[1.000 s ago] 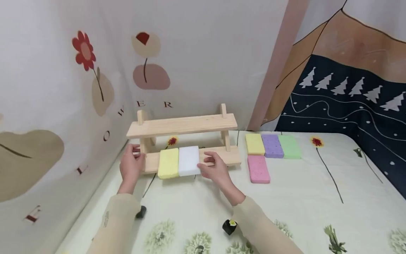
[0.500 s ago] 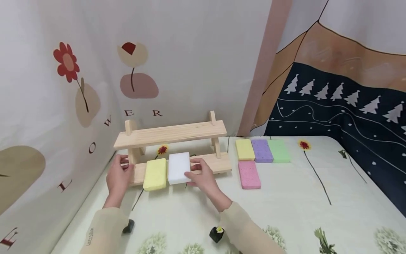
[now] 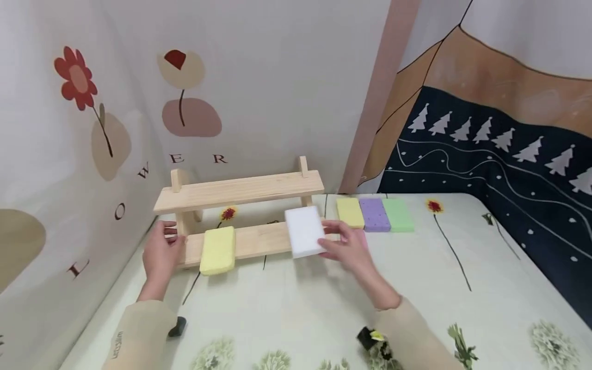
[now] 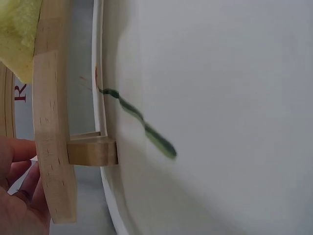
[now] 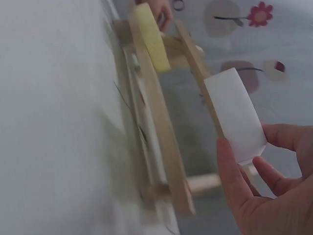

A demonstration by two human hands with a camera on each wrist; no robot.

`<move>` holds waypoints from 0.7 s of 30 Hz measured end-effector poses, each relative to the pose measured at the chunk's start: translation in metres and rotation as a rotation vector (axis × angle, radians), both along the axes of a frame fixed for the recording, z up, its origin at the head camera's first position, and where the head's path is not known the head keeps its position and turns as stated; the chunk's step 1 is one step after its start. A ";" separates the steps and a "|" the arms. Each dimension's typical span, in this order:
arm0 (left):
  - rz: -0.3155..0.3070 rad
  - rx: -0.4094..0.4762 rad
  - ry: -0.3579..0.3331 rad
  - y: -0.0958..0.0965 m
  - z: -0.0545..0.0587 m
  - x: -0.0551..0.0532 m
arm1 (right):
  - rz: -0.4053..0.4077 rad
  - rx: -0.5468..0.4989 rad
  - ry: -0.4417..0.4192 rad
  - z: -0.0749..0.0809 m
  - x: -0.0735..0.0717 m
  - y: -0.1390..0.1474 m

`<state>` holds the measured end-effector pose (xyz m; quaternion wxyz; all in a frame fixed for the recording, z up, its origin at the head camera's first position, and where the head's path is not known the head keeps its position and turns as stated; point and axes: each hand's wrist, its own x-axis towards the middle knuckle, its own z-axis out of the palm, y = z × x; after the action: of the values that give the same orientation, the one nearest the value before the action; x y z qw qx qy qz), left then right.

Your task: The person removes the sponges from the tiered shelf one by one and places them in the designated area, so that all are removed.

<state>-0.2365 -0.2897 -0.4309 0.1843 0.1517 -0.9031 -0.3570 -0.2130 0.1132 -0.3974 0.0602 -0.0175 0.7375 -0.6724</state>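
My right hand pinches a white sponge by its right edge, held up in front of the right end of a two-tier wooden shelf. In the right wrist view the white sponge is tilted between thumb and fingers. At the shelf's left end my left hand grips the lower board, and the left wrist view shows the fingers at the board's end. A yellow sponge lies on the lower board, jutting over its front edge.
Right of the shelf lie another yellow sponge, a purple one and a green one in a row. A pink sponge is mostly hidden behind my right hand. Printed curtains hang behind the table.
My right hand has lifted the white sponge from beside the yellow one and carried it to the right. The left hand stays at the shelf's left end. The head view has shifted.
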 end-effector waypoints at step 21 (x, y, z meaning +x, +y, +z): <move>0.026 -0.011 0.000 -0.001 0.003 0.004 | -0.175 0.217 -0.104 -0.033 0.010 0.143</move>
<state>-0.2323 -0.2907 -0.4274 0.1896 0.1626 -0.9029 -0.3497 -0.2031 0.2558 -0.4304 0.0408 0.0883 0.8006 -0.5913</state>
